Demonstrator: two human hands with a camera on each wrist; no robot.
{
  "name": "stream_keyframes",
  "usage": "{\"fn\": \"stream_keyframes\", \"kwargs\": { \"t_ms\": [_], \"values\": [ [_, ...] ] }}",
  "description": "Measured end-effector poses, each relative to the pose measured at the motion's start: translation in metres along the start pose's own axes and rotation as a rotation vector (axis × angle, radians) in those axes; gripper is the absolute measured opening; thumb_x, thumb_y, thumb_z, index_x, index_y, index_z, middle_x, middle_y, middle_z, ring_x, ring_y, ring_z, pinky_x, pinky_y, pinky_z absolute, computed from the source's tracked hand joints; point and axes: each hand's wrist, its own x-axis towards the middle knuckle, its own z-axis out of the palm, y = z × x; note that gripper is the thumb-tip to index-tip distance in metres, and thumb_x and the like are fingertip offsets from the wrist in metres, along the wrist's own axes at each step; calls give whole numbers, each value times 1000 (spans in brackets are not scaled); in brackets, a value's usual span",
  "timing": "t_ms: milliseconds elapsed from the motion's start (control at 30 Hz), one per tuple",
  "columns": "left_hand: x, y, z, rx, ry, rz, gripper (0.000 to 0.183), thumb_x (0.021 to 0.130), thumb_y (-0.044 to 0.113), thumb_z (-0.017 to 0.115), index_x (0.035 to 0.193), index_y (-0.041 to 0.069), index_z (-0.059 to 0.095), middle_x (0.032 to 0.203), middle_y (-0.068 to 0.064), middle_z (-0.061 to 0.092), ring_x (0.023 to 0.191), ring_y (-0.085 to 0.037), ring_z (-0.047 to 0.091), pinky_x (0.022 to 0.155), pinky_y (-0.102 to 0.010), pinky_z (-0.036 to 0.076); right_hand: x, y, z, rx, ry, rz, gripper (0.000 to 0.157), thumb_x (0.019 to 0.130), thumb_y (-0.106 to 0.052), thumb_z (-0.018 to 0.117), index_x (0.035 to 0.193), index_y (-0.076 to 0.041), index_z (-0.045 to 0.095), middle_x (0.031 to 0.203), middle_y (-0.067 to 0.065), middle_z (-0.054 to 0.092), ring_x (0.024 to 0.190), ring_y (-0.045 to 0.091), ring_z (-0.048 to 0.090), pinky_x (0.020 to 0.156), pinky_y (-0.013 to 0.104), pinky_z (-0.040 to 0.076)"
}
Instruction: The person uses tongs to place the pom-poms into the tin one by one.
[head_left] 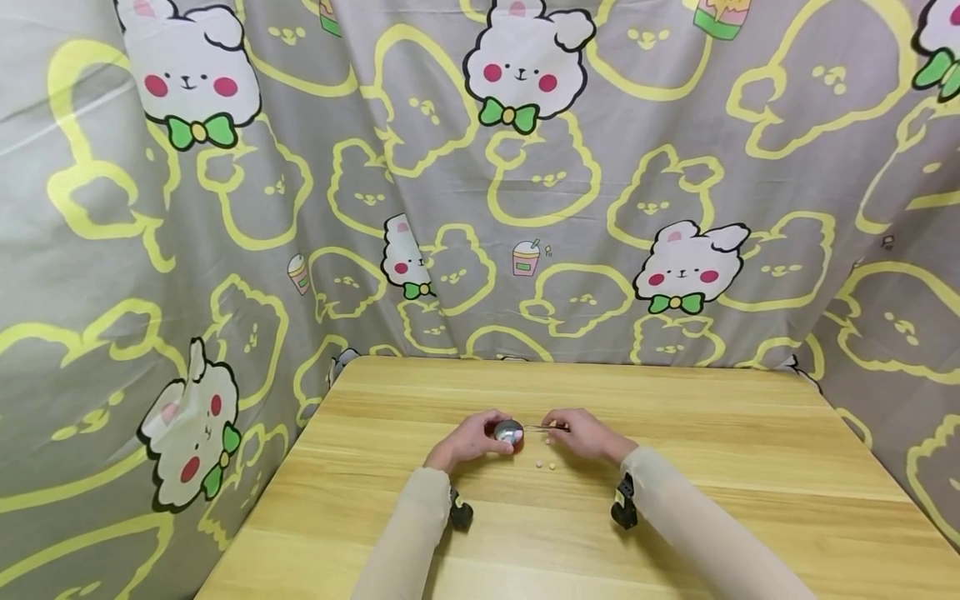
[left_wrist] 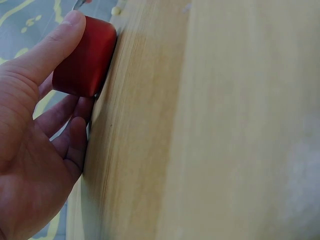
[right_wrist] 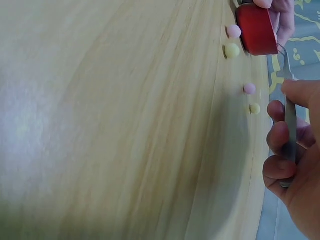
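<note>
My left hand [head_left: 471,437] grips a small red metal cup [left_wrist: 87,60] with a shiny silver inside, its thumb and fingers around the side. The cup stands low at the tabletop, and something pink shows inside it in the head view. Between thumb and fingers of my right hand [head_left: 588,435] is a pair of metal tweezers [right_wrist: 290,120], pointing left, tips right at the cup's rim. Beside the cup in the right wrist view lie a pink ball [right_wrist: 233,31] and a yellow ball [right_wrist: 231,50]. Nearer the right fingers are another pink ball [right_wrist: 249,88] and yellow ball [right_wrist: 255,108].
Both hands work over the middle of a light wooden table [head_left: 675,517]. Behind its far edge and along the sides hangs a grey curtain [head_left: 465,192] with cartoon prints. A black wrist camera [head_left: 624,502] sits under the right sleeve, another [head_left: 461,510] by the left.
</note>
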Motion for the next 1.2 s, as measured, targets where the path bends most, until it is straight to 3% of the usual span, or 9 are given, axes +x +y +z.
{"fn": "stream_keyframes", "kwargs": {
  "t_ms": [400,733,1200],
  "values": [
    [-2,0,0,-9,7,6,48,78,22,79,121,14,61,109,3,61,99,-14,54,87,-33,42,3,-2,1,16,-15,16,15,94,-13,58,107,-14,65,84,-6,60,76,9,55,68,31,45],
    [-1,0,-1,-11,5,14,48,78,21,79,121,13,60,109,3,61,99,-14,55,88,-33,42,7,-10,-1,7,-14,-8,16,92,-10,60,107,-9,64,80,-5,57,69,10,51,64,30,43],
    [-1,1,-1,-19,2,12,49,78,21,79,123,13,60,113,-1,61,102,-18,55,88,-35,43,0,-5,-1,0,14,-5,14,92,-9,60,104,-11,65,82,-5,59,75,11,54,68,33,45]
  ]
}}
